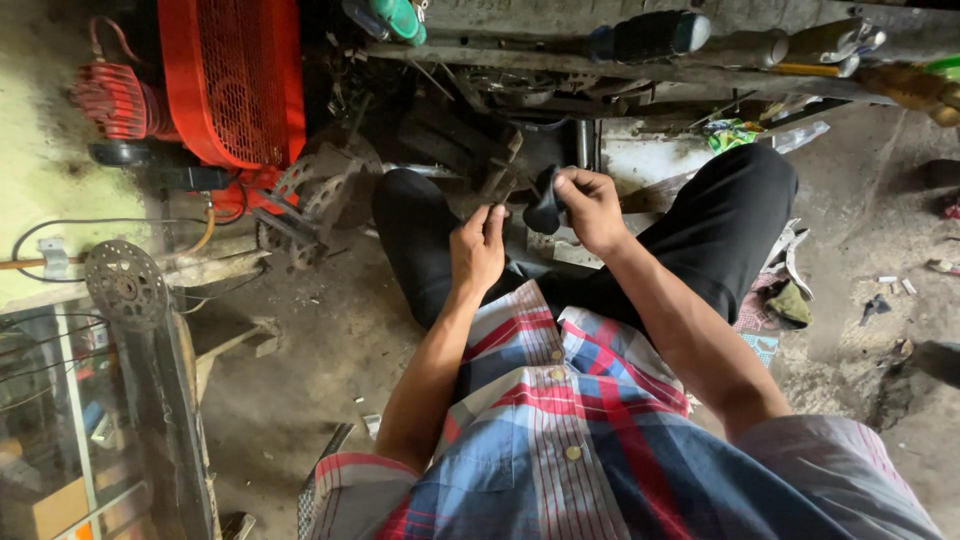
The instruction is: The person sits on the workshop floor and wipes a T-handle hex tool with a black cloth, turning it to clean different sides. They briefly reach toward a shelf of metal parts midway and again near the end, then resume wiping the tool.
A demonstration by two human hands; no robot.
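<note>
Pinching a small black rubber piece (545, 210), the right hand (592, 208) has its fingers clamped on it; the left hand (478, 248), fingers loosely together, sits just left, empty.

A dusty grey concrete floor (300, 390), strewn with small scraps, fills the lower middle and right of the frame. At upper left a red compressor (225, 80) stands against a pale yellow-green wall (40, 170). A cluttered metal shelf (640, 65) runs across the top, and a glass cabinet (50, 440) sits at lower left.
</note>
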